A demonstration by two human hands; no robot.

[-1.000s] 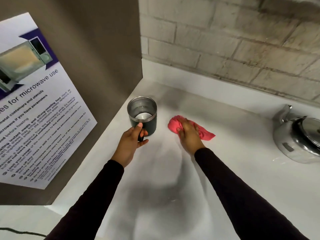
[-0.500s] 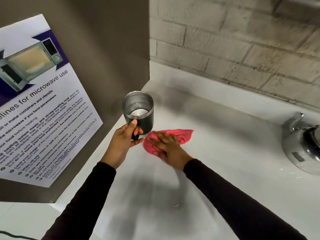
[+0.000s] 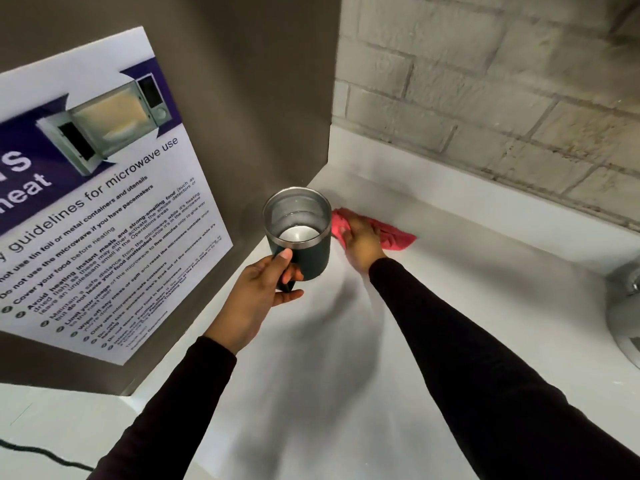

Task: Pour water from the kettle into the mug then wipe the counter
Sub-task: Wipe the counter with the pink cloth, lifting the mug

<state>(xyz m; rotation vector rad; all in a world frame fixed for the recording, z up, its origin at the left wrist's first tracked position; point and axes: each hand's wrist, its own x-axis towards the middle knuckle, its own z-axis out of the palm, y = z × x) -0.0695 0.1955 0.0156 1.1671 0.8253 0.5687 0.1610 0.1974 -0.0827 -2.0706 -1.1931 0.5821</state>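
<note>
The left hand (image 3: 258,299) is holding a dark green mug (image 3: 298,233) by its handle, fingers wrapped round it and thumb up near the steel rim, lifted clear of the white counter (image 3: 433,306). There's water sitting in the bottom. The right hand (image 3: 362,242) is pressing flat, fingers spread, on a pink cloth (image 3: 394,235) in the back corner, just behind the mug. The steel kettle (image 3: 623,313) is poking in at the right edge, well apart. A microwave poster (image 3: 104,188) is hanging on the left panel.
</note>
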